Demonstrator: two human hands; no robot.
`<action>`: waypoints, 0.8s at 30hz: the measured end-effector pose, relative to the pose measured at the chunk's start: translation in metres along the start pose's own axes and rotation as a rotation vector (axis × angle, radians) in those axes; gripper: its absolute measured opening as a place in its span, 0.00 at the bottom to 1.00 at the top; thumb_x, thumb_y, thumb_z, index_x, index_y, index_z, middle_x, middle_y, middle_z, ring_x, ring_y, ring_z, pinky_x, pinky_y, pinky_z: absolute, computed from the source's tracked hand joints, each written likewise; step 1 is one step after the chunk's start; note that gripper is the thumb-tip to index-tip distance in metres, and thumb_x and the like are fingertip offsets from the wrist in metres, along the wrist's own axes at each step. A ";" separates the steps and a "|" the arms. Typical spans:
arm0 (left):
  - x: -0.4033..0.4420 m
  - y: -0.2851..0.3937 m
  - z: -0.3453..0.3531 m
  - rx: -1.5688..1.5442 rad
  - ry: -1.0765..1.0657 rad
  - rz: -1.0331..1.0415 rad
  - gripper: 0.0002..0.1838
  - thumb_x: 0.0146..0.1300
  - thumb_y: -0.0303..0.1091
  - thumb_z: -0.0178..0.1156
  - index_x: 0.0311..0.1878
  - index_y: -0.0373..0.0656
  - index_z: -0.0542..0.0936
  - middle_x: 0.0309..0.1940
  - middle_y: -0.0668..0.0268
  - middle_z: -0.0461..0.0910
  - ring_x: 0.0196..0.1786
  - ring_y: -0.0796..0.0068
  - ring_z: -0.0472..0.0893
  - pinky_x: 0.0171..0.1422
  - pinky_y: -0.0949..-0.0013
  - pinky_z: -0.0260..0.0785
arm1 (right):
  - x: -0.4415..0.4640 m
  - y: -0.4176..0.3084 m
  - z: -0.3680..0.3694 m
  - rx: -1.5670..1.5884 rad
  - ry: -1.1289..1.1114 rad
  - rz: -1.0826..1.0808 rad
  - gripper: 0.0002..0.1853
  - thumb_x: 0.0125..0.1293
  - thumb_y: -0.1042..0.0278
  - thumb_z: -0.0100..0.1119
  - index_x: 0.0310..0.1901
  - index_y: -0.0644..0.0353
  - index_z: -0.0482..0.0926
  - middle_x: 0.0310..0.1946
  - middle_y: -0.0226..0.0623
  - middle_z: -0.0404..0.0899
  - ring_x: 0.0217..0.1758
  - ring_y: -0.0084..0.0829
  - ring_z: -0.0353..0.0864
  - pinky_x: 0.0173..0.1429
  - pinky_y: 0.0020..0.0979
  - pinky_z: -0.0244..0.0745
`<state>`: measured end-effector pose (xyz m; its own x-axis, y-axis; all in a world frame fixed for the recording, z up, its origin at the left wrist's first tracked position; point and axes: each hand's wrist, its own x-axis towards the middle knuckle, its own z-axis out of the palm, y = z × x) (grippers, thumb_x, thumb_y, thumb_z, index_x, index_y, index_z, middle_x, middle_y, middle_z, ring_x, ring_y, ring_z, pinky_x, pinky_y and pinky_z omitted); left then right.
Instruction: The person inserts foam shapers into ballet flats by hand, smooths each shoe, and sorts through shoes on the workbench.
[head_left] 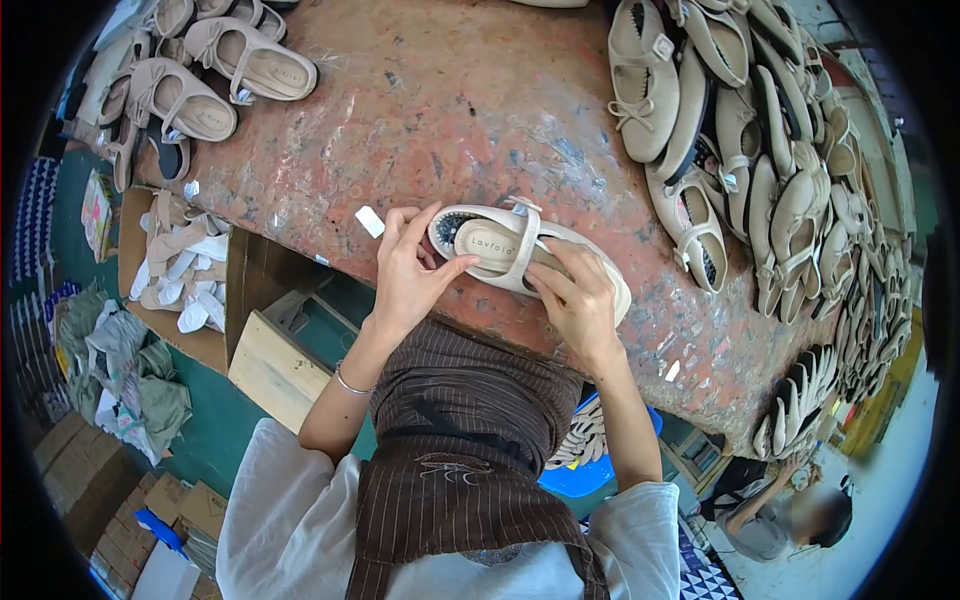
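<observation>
A beige strapped flat shoe [600, 262] lies on the worn red table [450, 120], its heel to the left and toe to the right. Inside it sits a pale insole [485, 243] with printed lettering; a dark patterned lining shows around the heel. My left hand [408, 268] grips the heel end, fingers at the back rim and thumb at the near side of the insole. Bent over the front part, my right hand [573, 290] holds the shoe by the strap, with some fingertips hidden at the opening. Beside my left fingers lies a small white piece [370, 221].
Several finished-looking beige shoes [205, 100] stand at the far left; a large pile of shoes [745, 130] covers the right side. Below the left edge is a cardboard box [180, 340] of insole-like pieces. Another person [770, 525] sits at lower right, near a blue basin [580, 478].
</observation>
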<state>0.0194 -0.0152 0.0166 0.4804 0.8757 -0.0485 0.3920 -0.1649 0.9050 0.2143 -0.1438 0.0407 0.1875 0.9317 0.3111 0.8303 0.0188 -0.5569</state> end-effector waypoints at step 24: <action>0.005 -0.013 -0.009 -0.102 -0.045 0.067 0.40 0.46 0.42 0.82 0.62 0.38 0.78 0.47 0.64 0.71 0.30 0.83 0.74 0.31 0.79 0.72 | 0.010 -0.002 0.010 0.082 0.021 0.119 0.09 0.49 0.82 0.72 0.34 0.63 0.88 0.44 0.44 0.86 0.47 0.40 0.87 0.50 0.35 0.81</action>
<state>0.0101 -0.0045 0.0080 0.5386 0.8426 -0.0037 0.2775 -0.1732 0.9450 0.2093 -0.1305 0.0372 0.2936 0.9213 0.2549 0.7563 -0.0608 -0.6514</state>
